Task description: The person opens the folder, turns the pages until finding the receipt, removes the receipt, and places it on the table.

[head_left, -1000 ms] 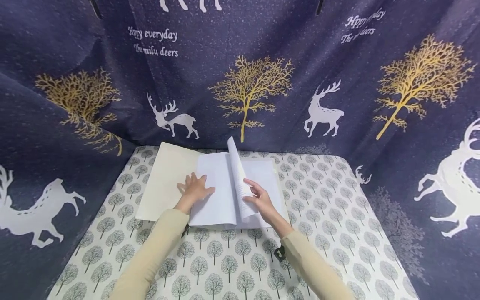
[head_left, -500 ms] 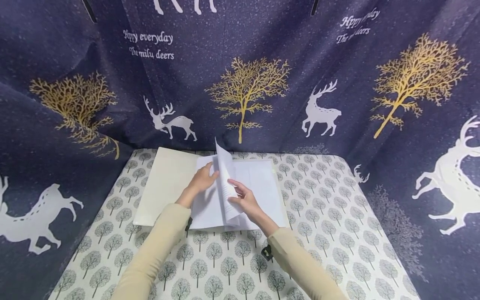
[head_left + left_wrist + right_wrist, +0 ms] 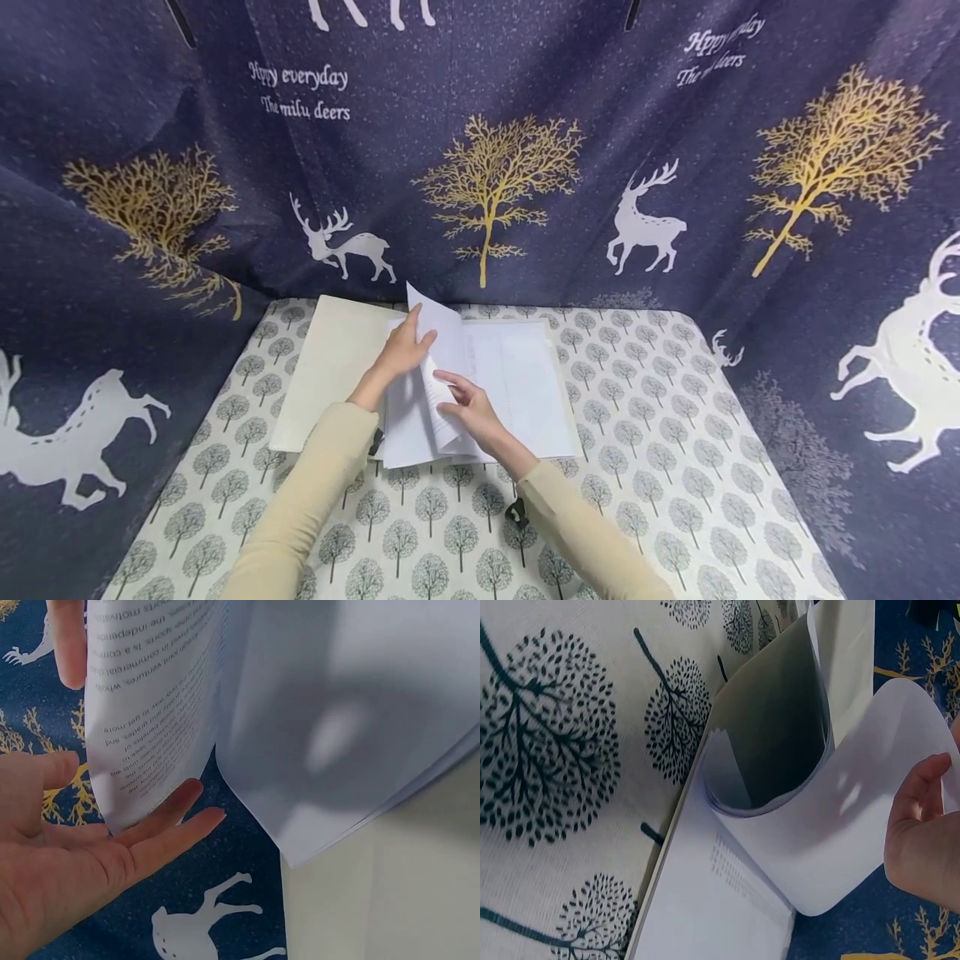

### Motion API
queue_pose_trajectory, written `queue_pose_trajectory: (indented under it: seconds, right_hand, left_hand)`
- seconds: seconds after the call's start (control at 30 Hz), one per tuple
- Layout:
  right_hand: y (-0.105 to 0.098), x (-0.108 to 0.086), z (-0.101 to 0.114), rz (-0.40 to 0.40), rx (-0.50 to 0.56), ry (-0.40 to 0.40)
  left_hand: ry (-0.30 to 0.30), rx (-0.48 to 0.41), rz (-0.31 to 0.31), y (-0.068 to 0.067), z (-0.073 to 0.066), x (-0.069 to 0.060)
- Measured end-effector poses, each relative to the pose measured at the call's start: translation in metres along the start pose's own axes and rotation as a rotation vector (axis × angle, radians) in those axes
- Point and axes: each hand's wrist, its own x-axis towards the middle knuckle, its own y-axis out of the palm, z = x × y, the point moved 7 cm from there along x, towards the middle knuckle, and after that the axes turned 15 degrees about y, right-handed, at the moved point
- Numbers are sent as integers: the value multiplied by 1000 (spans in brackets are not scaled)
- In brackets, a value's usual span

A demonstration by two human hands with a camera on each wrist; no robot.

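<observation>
A thick white book [image 3: 517,358] with printed pages lies spread on the table, its cream cover [image 3: 333,367] folded out to the left. Several of its pages curl upward. My right hand [image 3: 474,410] holds the curled page [image 3: 442,412] by its edge; in the right wrist view that hand [image 3: 922,836] appears at the right border, partly cut off. My left hand [image 3: 401,348] is at the page's upper far corner. In the left wrist view, the left hand [image 3: 97,855] has straight fingers touching the corner of the printed page [image 3: 154,712], thumb apart.
The table has a white cloth [image 3: 645,467] printed with grey trees. Behind it hangs a dark blue curtain [image 3: 555,250] with deer and golden trees. A small dark item [image 3: 516,512] shows beside the right sleeve.
My right hand has moved left with the curled page. My left hand has lifted off the flat pages and moved up and right to the raised page's corner.
</observation>
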Motion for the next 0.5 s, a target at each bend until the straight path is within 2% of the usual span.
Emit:
queue_pose_trajectory:
  seconds: [0.1,0.27,0.5]
  right_hand:
    - [2,2,-2,0,2,15]
    - [6,6,-4,-10,-15,14]
    - [14,7,-7,0,-18,10]
  left_hand:
    - [4,20,-3,0,1,0]
    - [7,40,-41,-2,4,3]
    - [-49,7,-98,-4,18,4]
